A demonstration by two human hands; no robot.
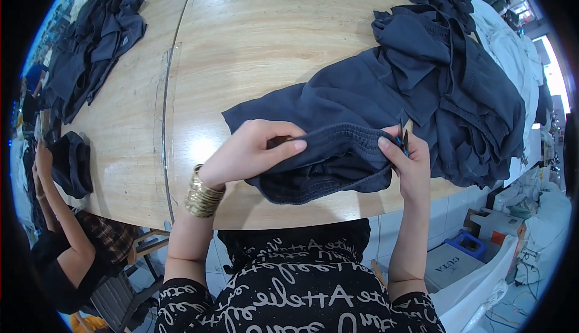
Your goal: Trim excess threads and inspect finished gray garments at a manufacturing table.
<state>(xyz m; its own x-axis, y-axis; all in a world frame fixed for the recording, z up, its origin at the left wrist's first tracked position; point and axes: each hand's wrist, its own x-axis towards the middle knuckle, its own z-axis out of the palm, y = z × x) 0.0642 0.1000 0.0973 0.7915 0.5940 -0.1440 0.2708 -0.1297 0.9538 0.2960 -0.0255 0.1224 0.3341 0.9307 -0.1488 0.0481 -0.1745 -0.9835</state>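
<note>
A dark navy garment with a gathered elastic waistband (338, 137) is held stretched sideways between my hands, its opening facing me. My left hand (256, 152), with a gold bracelet on the wrist, pinches the waistband's left part between thumb and fingers. At the right end, my right hand (411, 159) grips the band under the thumb. Small dark-bladed thread snips (403, 137) with a bit of blue also sit in that hand, blades pointing up and away. The garment's far part lies on the wooden table (259, 37), where its edge merges with other navy cloth.
Navy garments (458, 92) are heaped on the right, with white cloth (503, 43) beyond. More navy garments (99, 50) lie far left. A co-worker's arm (66, 212) is at the left side. Below right stands a grey box (449, 267) with a blue object (467, 245).
</note>
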